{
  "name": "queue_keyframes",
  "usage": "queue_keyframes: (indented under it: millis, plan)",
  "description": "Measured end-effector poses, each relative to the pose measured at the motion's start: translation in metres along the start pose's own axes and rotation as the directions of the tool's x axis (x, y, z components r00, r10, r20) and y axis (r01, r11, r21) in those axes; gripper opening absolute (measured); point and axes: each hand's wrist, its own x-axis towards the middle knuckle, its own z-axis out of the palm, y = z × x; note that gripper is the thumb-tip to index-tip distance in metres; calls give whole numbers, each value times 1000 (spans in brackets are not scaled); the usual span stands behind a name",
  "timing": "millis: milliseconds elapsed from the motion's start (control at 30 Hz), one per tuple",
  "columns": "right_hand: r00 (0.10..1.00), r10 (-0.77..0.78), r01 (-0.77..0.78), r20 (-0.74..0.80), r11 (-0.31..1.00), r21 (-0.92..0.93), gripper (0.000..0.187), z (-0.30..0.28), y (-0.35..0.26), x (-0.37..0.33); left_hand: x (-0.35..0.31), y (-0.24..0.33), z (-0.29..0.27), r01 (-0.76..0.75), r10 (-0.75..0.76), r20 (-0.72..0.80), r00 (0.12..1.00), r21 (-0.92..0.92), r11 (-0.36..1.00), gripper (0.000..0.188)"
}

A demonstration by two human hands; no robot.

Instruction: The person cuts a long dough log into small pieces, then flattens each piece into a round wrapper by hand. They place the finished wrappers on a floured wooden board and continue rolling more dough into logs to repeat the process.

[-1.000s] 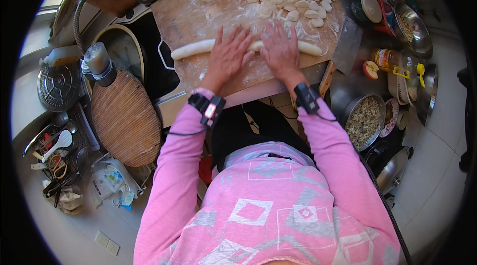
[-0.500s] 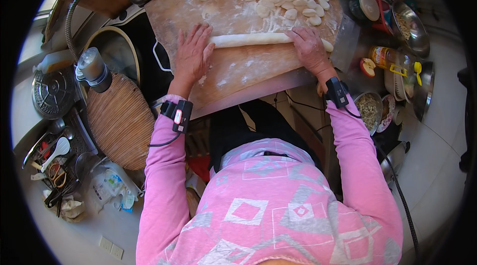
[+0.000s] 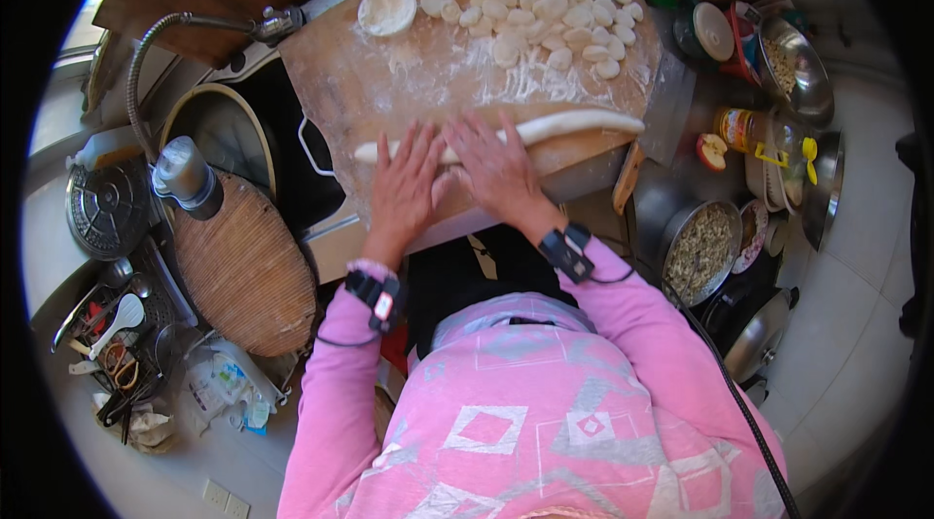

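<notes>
A long white rope of dough (image 3: 574,124) lies across the near part of a floured wooden board (image 3: 341,81). Side by side, both of my hands rest on its left half, fingers spread and palms down. My left hand (image 3: 407,180) covers the rope near its left end, which pokes out beyond the fingers. Close beside it, my right hand (image 3: 493,164) presses on the dough. The rope's right half is uncovered and curves toward the board's right edge. Farther back, many small flattened dough pieces (image 3: 555,8) are heaped next to a round white bowl of flour (image 3: 386,10).
A wooden handle (image 3: 628,178) juts from the board's near right edge. Right of it stand a bowl of chopped filling (image 3: 700,249), a cut apple (image 3: 712,151) and an oil bottle (image 3: 736,129). On the left are a faucet hose (image 3: 136,81), a round wooden chopping board (image 3: 238,266) and utensils (image 3: 122,315).
My right hand has moved left from the rope's right end to beside my left hand. The dough rope has shifted nearer to me and now slants, its left end lower.
</notes>
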Motion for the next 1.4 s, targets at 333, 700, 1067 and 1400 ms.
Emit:
queue_keyframes:
  millis: [333, 700, 1067, 1400]
  plan:
    - [982, 46, -59, -183, 996, -65, 58, 5, 35, 69, 64, -45, 6, 52, -54, -192, 980, -18, 998, 59]
    - [999, -1, -1, -35, 997, -75, 58, 6, 27, 27, 11, -39, 5, 131, -115, -126, 985, 124, 984, 56]
    - [960, 249, -265, -128, 956, -129, 65, -3, 49, -17, 64, 17, 25, 82, -71, -104, 992, 100, 992, 50]
    - [964, 226, -242, -140, 964, -109, 65, -5, 80, -23, 63, 2, 20, 107, -87, -110, 990, 192, 976, 52]
